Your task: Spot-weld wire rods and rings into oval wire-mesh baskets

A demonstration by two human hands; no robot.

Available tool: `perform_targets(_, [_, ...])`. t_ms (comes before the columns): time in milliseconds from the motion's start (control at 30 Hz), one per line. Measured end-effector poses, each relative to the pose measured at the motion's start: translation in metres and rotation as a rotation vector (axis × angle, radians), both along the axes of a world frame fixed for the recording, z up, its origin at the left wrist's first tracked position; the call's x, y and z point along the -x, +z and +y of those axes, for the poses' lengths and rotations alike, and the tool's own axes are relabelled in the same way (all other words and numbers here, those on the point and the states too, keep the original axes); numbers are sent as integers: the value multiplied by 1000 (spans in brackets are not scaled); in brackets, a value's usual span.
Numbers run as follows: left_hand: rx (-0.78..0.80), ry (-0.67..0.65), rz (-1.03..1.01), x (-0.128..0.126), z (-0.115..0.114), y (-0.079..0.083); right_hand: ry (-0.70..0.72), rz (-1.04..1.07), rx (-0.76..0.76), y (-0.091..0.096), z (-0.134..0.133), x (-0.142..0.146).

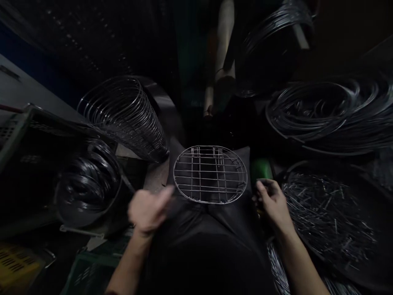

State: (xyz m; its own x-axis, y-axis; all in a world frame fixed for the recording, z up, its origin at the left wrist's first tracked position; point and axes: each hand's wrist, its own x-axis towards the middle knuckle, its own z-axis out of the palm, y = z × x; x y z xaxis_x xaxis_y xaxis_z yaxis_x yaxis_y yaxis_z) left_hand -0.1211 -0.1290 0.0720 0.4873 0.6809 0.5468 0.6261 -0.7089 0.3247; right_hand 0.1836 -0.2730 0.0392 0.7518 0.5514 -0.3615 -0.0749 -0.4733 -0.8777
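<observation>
Stacked wire rings [123, 116] and a dark wire coil [87, 182] left, wire coils [331, 114] and short rods [325, 213] right

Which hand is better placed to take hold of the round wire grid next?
Left, probably. The left hand sits at the near-left rim of the round wire grid, fingers almost touching it. The right hand is further from the rim, beside the green object.
</observation>
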Motion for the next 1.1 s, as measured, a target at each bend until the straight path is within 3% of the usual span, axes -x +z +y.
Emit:
perform_targets(133, [-132, -602, 111, -61, -26, -16, -20, -44, -38, -12, -5, -13])
perform_targets(200, [-115, -707, 191, -68, -32, -24, -16, 61, -60, -19, -5, -14])
perform_targets(333, [-24, -651, 285, -48, -29, -33, -62, 358, -190, -29, -1, -11])
perform_targets(433, [36, -613, 285, -32, -24, -31, -105, 458, -295, -27, 2, -9])
perform_targets(600, [61, -527, 217, -36, -33, -10, -76, 359, -277, -24, 7, -8])
perform_targets(700, [23, -521, 146, -51, -37, 6, -153, 386, -285, -29, 6, -12])
perform_targets(833, [-88, -511, 154, -56, -15, 16, -216, 501, -314, -29, 6, -23])
perform_targets(967, [-49, -435, 237, -38, 12, 7, -118, 478, -329, -20, 20, -23])
perform_targets(1100, [155, -460, 247, -16, 6, -11, -79, 302, -259, -22, 34, -10])
